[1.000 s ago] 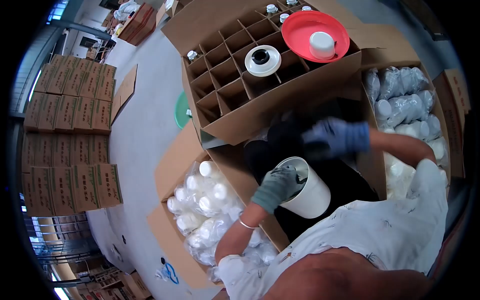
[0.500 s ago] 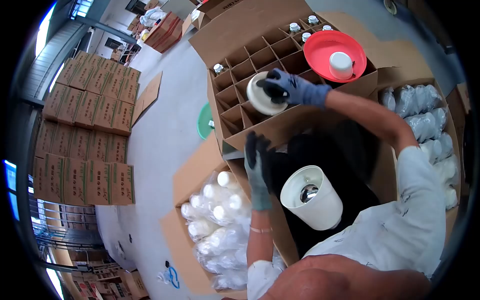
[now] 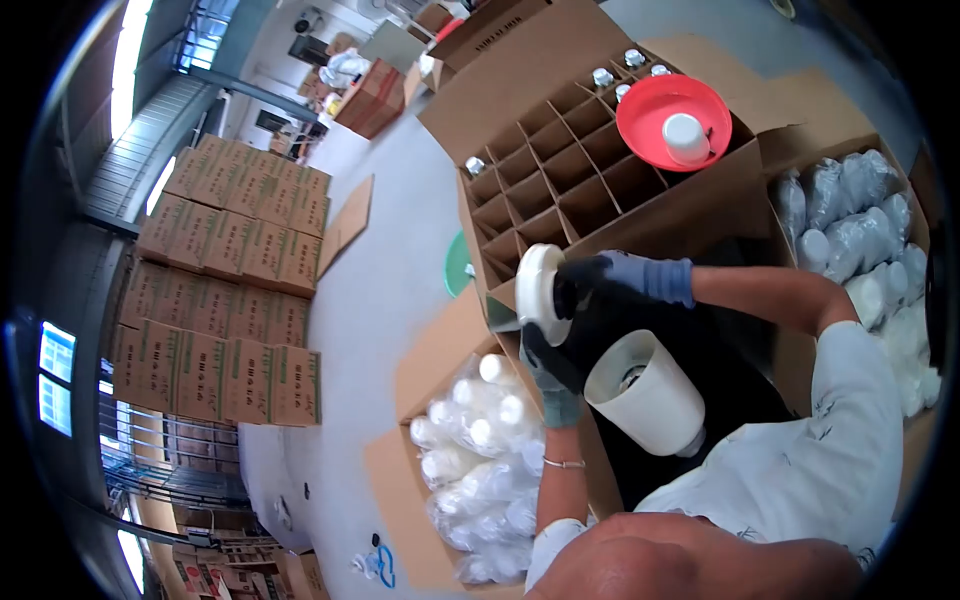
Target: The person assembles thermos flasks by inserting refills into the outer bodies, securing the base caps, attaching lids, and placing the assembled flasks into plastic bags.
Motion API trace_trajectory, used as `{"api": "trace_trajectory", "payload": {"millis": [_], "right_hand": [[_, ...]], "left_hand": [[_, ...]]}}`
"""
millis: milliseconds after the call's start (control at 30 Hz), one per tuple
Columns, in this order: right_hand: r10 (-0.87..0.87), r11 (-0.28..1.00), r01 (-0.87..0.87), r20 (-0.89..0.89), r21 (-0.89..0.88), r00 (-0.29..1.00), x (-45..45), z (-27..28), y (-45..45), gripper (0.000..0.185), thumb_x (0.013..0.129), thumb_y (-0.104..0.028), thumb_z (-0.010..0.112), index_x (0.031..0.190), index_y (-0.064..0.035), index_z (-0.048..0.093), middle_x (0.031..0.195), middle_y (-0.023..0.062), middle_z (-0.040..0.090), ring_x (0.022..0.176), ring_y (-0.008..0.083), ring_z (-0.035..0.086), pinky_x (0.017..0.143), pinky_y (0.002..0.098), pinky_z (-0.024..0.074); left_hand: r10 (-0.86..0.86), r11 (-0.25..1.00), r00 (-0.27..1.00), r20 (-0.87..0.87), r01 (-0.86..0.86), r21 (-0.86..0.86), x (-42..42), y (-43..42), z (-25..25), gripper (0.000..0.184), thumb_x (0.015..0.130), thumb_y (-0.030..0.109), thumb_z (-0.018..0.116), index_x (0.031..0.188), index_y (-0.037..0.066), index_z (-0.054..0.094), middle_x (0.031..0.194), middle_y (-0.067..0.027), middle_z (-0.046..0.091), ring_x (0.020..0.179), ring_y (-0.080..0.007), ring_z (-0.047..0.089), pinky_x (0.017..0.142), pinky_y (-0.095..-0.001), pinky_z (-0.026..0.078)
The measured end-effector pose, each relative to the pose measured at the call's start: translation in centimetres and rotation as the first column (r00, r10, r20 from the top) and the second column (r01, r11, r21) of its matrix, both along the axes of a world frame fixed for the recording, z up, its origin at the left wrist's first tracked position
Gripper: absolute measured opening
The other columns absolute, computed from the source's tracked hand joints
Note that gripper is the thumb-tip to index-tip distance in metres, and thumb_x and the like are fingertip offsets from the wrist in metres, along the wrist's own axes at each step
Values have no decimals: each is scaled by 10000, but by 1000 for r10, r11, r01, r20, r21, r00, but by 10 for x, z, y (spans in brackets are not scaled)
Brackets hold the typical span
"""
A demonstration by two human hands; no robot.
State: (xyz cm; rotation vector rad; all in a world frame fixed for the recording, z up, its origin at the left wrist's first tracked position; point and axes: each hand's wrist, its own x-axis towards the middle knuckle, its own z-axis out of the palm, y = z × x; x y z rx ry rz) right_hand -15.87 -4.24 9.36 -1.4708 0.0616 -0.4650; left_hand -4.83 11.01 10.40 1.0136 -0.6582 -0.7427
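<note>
A white round lid-like piece with a raised rim [image 3: 538, 290] is held up on edge in front of the divided carton. My right hand [image 3: 610, 280], in a blue-grey glove with dark fingertips, is closed on its near side. From below, my left hand [image 3: 552, 368], gloved in grey and black, has its fingers at the lower rim. Part of the grip is hidden behind the piece. A white cylindrical container [image 3: 660, 395] lies tilted on my lap, its wide mouth facing up and left. Something shiny shows inside it.
The divided carton [image 3: 620, 235] has several capped bottles in its cells. A red bowl [image 3: 650, 150] holding a white cup [image 3: 685, 138] rests on it. Open boxes of bagged white pieces stand left [image 3: 390, 500] and right [image 3: 840, 225]. Stacked cartons [image 3: 220, 300] stand farther left.
My right hand has brought the white round lid-like piece from above the carton down toward me. My left hand has come up to its lower rim. The whole view has shifted.
</note>
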Motion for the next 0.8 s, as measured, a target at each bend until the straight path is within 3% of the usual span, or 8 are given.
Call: {"api": "trace_trajectory", "payload": {"millis": [67, 133, 200, 333, 400, 533, 600, 800], "right_hand": [[-391, 610, 492, 303, -622, 869, -6, 23, 15, 671, 823, -269, 729, 1382, -68, 416, 1281, 221, 518, 1100, 334, 592, 963, 405, 478], [-233, 288, 507, 454, -812, 860, -9, 40, 16, 824, 713, -241, 794, 1397, -36, 384, 1316, 257, 439, 1190, 406, 506, 981, 432, 461], [-261, 527, 449, 366, -722, 893, -1, 34, 17, 793, 727, -247, 785, 1386, -41, 395, 1299, 251, 478, 1161, 398, 534, 968, 432, 472], [-45, 990, 39, -42, -134, 998, 4, 34, 18, 472, 886, -244, 653, 1291, -41, 519, 1153, 154, 649, 995, 279, 660, 883, 374, 537], [385, 352, -436, 296, 828, 874, -4, 47, 33, 465, 958, -388, 549, 1263, -37, 548, 1100, 128, 674, 977, 244, 671, 845, 384, 563], [302, 897, -162, -302, 412, 904, -43, 18, 5, 401, 960, -403, 544, 1033, -29, 669, 887, 99, 706, 849, 198, 679, 777, 321, 558], [-262, 950, 196, -275, -245, 925, -47, -6, -12, 363, 949, -351, 568, 985, -7, 679, 827, 100, 705, 840, 194, 678, 736, 327, 537], [-166, 941, 125, -107, -313, 980, -34, -44, 17, 351, 921, -313, 624, 1102, -17, 674, 966, 127, 699, 872, 195, 653, 791, 337, 522]], "left_hand": [[-25, 999, 991, -132, 19, -49, 2, -5, 14, 743, 941, 658, 388, 1359, 47, 453, 1323, -116, 523, 1196, -264, 517, 1030, -403, 435], [-124, 991, 958, -260, 108, -75, -10, -2, 30, 741, 943, 658, 383, 1360, 49, 453, 1321, -114, 527, 1185, -256, 522, 1011, -392, 446], [-160, 982, 938, -308, 121, -143, -17, -6, 28, 688, 961, 613, 391, 1349, 50, 469, 1314, -112, 533, 1183, -256, 521, 1000, -382, 451], [140, 986, 924, 356, -162, 31, -3, 7, 0, 594, 991, 480, 409, 1370, 25, 464, 1332, -116, 532, 1224, -268, 496, 1038, -393, 410], [171, 982, 306, 937, -136, -134, -8, 12, 37, 537, 988, 334, 442, 1367, -46, 468, 1438, -173, 461, 1303, -320, 453, 1117, -415, 293], [-66, 998, 727, 683, 55, 38, 17, 31, -1, 440, 958, 228, 522, 1334, 1, 545, 1405, -179, 501, 1334, -322, 428, 1115, -404, 297], [-249, 964, 682, 688, 106, 244, 23, 59, -8, 435, 939, 226, 556, 1318, 12, 560, 1371, -156, 540, 1304, -313, 465, 1097, -405, 331], [-392, 904, 367, 844, 323, 280, 6, 65, -3, 466, 874, 275, 654, 1234, -14, 597, 1291, -177, 592, 1239, -370, 518, 1065, -451, 376]]}}
